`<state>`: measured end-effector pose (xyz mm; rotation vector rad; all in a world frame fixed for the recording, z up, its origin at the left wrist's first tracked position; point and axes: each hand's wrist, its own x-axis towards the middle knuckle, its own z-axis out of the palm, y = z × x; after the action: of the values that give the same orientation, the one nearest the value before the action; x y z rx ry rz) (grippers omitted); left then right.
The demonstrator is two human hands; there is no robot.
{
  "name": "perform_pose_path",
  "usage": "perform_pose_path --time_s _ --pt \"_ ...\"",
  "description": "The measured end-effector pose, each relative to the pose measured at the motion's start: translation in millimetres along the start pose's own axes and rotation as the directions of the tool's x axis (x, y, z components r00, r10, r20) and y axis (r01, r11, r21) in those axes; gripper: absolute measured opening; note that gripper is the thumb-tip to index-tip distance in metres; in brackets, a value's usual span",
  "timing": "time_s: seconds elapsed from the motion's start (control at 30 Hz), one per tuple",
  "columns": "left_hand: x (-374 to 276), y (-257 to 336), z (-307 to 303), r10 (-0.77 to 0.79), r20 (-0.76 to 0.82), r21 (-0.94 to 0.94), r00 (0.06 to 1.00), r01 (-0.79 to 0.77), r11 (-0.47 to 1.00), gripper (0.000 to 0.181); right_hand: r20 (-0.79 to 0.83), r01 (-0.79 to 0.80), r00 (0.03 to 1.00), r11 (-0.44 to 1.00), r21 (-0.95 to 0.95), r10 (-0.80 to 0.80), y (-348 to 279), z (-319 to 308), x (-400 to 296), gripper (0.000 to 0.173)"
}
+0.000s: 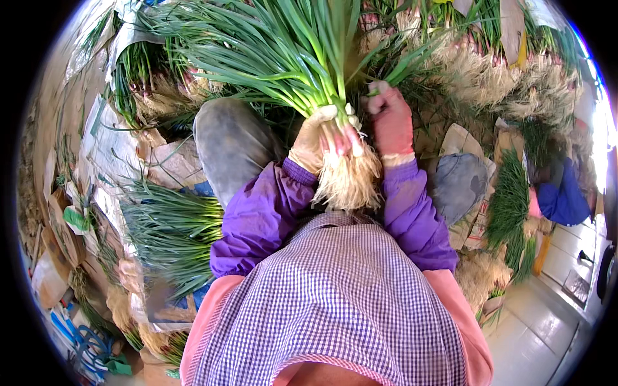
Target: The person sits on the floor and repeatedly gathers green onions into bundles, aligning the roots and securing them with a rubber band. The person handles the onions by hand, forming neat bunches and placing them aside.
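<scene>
My left hand [315, 137], in a pale stained glove, grips a thick bunch of green garlic [309, 82] just above its pinkish bulbs. The long leaves fan out away from me, and a beard of pale roots [348, 181] hangs toward my lap. Close to its right is my right hand [390, 118], in a reddish glove and slightly blurred. Its thumb and curled fingers pinch a few loose green leaves [410, 65], apart from the bunch. Purple sleeves cover both forearms.
Another pile of green garlic [176, 236] lies by my left elbow. Rooted bundles [487, 72] line the far side. Paper sacking [111, 140] covers the ground at left. Blue straps [89, 340] lie lower left. A person in blue [565, 193] sits at right, beside white floor tiles [531, 323].
</scene>
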<state>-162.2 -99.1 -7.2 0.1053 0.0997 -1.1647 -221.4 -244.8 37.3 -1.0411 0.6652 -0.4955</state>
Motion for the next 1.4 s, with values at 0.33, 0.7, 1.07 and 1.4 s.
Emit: perform_pose_path --time_s 0.33,0.7,1.07,1.4 --pt "-4.1 -3.3 13.0 0.110 -0.066 -0.033 0.992 -0.113 0.993 0.036 0.368 0.406 0.909 0.217 -0.888 -0.196 -8.4 -42.1 19.6 0.050" --pt "-0.2 7.3 -8.2 0.212 -0.134 0.326 0.968 -0.159 0.932 0.034 0.651 0.624 0.723 -0.189 -0.759 -0.231 -35.4 1.5 -29.4 0.011" --pt "7.2 11.1 -33.6 0.195 -0.095 0.499 0.976 -0.123 0.858 0.034 0.607 0.619 0.781 0.307 -0.723 -0.145 -25.5 27.4 -11.2 0.017" --pt "-3.4 14.2 -18.9 0.071 -0.072 0.479 0.995 -0.028 0.877 0.043 0.307 0.676 0.730 0.583 -0.450 -0.610 -30.8 -23.5 -14.8 0.007"
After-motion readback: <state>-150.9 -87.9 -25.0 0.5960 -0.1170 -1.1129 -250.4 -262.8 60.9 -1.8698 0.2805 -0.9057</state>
